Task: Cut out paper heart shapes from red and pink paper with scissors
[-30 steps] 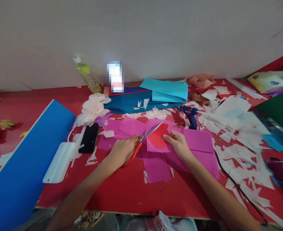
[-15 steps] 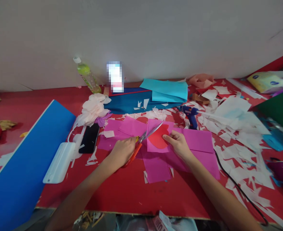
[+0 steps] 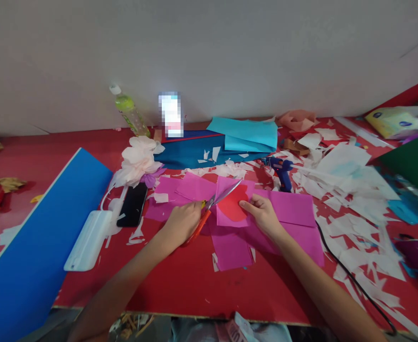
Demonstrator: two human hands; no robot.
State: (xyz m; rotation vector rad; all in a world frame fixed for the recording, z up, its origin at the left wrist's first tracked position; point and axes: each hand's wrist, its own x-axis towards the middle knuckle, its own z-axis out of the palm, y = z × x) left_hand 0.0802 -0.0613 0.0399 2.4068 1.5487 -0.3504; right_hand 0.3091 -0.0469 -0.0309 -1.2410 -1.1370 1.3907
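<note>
"What's spread over the red bench (image 3: 194, 289)?"

"Magenta sheets (image 3: 297, 206), paper or felt, I can't be sure. They overlap beneath and around both hands."

"And the scissors (image 3: 209, 206)?"

"In the left hand (image 3: 183, 221), which is wrapped round the orange handles. Their long axis slants from near left to far right, so the blades point away from that hand, across the far left part of a small pink square (image 3: 223, 220)."

"Is the steel touching it?"

"Can't tell from here, nor whether a second blade sits underneath."

"Who has the square, then?"

"The right hand (image 3: 264, 213). It's pinching the right edge, thumb on top, the other fingers curled in."

"Leaving that little red heart (image 3: 233, 206)?"

"It lies on the square, between the hands: right of the left one, left of the right one. The right hand is nearer, its thumb resting on the heart's right side. The left hand stands apart from it; only the blade reaches over, passing slantwise by the heart's far left edge."
</note>
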